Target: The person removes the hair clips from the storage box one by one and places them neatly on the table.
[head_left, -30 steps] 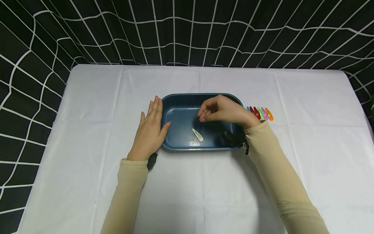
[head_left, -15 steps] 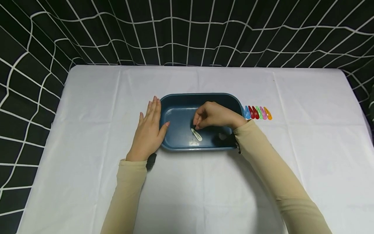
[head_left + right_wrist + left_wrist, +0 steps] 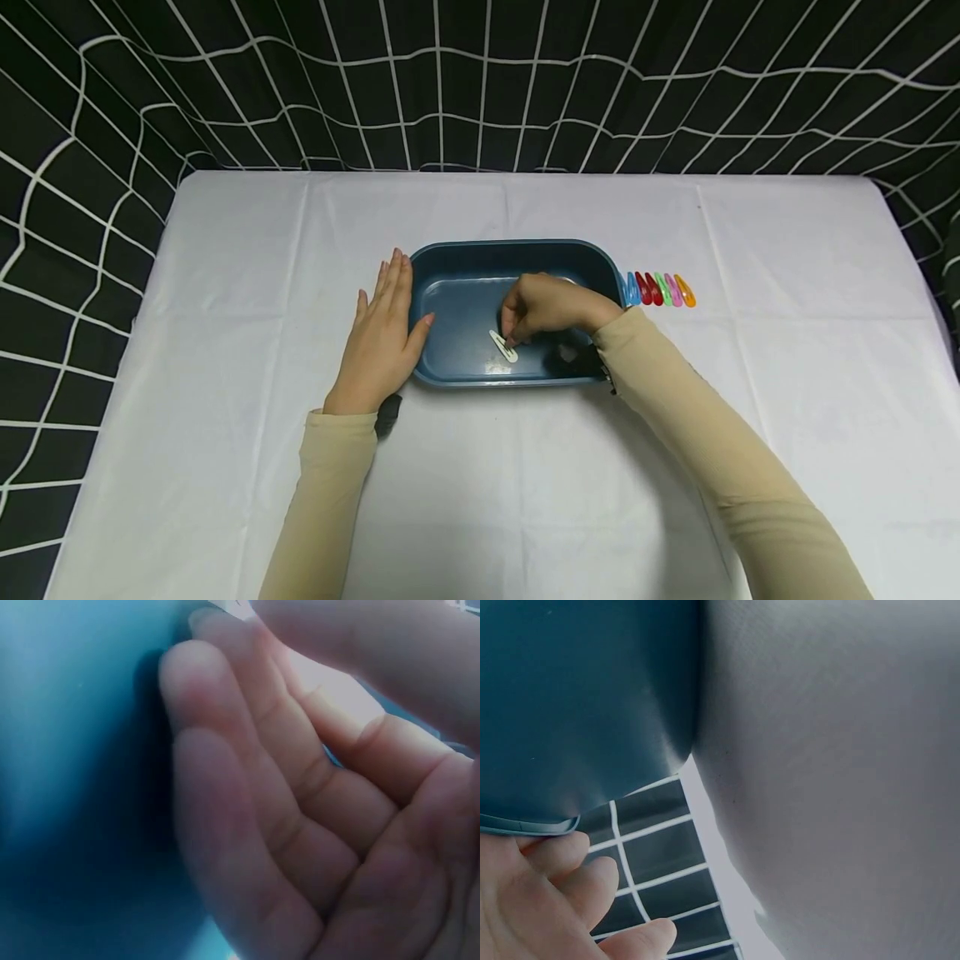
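Observation:
A blue rectangular tray (image 3: 457, 333) stands on the white-covered table. In it lies a white snap hair clip (image 3: 498, 340), set at a slant. My right hand (image 3: 547, 304) reaches into the tray from the right, its thumb and fingertips pinching the clip. In the right wrist view, only a white sliver shows at the fingertips, and the other fingers are bent near the tray floor. My left hand (image 3: 378, 333) rests along the tray's left edge, fingers straight and pointing away. The left wrist view shows the tray's outer wall (image 3: 577, 712) above those fingers.
Just right of the tray, a row of several coloured hair clips (image 3: 660, 289) lies on the white tablecloth (image 3: 787, 375): blue, red, green, pink and orange. Behind the table hangs a black cloth (image 3: 465, 87) with a white grid.
My right hand has moved down and slightly left inside the tray, onto the white hair clip. The blue clips beside the tray have come into fuller view. My left hand stays in place.

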The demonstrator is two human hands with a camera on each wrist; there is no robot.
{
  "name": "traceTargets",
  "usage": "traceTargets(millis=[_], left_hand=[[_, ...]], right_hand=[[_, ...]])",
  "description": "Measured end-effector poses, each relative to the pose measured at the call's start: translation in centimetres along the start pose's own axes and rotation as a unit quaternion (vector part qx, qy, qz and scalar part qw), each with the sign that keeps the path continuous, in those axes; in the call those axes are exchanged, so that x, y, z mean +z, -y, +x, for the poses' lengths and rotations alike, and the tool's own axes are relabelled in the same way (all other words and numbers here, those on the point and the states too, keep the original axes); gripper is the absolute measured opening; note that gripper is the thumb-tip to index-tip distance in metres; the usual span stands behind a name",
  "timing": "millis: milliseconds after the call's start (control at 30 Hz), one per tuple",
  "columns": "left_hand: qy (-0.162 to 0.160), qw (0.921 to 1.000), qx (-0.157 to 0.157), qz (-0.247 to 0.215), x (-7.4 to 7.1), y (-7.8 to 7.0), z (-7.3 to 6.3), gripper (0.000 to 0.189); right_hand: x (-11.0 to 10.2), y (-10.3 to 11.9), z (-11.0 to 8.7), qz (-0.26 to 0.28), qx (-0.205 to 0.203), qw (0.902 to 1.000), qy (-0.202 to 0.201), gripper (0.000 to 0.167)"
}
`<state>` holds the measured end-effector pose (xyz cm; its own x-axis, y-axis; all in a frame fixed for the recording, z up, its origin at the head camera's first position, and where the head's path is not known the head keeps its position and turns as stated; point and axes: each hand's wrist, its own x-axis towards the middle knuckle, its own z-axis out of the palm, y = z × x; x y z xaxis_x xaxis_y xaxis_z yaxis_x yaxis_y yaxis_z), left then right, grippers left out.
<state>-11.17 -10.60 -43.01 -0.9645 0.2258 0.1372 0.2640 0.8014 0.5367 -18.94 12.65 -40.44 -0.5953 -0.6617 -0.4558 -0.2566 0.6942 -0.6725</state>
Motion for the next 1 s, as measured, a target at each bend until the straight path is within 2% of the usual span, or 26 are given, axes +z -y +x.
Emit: traceTargets(millis=[400, 633, 833, 1000], left_hand=[[0.001, 1.0000, -0.003, -0.001, 0.00, -0.06, 0.02, 0.071], [0.000, 1.0000, -0.004, -0.003, 0.03, 0.07, 0.05, 0.071], [0.002, 1.0000, -0.005, 0.000, 0.12, 0.15, 0.05, 0.071], [0.001, 1.0000, -0.003, 0.000, 0.10, 0.00, 0.06, 0.070]], right_hand=[[0.11, 0.32, 0.43, -0.058, 0.004, 0.9983, 0.008, 0.016], [0.32, 0.58, 0.73, -0.106, -0.023, 0.9941, -0.001, 0.018], [0.29, 0.62, 0.62, -0.090, -0.015, 0.9958, 0.008, 0.016], [0.11, 0.41, 0.24, -0.072, -0.024, 0.9970, 0.014, 0.012]])
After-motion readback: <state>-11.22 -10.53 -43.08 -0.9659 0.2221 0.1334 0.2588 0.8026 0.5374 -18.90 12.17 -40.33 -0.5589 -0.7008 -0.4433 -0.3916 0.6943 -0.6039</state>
